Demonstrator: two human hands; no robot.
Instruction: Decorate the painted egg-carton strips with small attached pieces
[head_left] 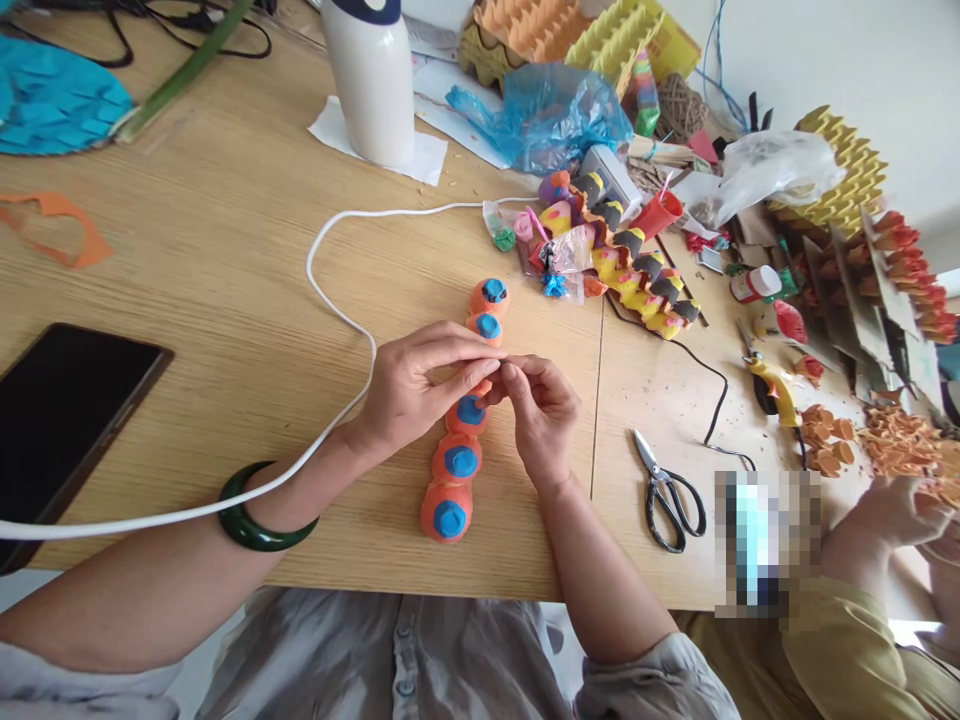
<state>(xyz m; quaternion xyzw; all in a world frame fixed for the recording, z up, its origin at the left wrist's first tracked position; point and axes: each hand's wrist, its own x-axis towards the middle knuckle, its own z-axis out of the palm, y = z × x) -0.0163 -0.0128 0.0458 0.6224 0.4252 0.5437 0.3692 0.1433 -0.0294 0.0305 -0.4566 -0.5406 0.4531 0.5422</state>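
Observation:
Both my hands meet over a row of orange egg-carton cups point(459, 462) with a blue disc on top of each cup. The row runs away from me, and its far cup carries small dark marks on the blue. My left hand point(412, 385), with a dark green bangle point(262, 535) on the wrist, has thumb and fingers pressed together. Against its fingertips, the thumb and forefinger of my right hand point(546, 412) are also pinched. A tiny dark bit shows between the fingertips, too small to name. My hands hide some middle cups.
Scissors point(667, 495) lie to the right, near a co-worker's hand point(889, 515). A white cable point(319, 270) loops past my left arm; a phone point(75, 405) lies left. Painted egg-carton strips point(637, 285), a white bottle point(375, 90) and a blue plastic bag point(551, 115) sit farther back.

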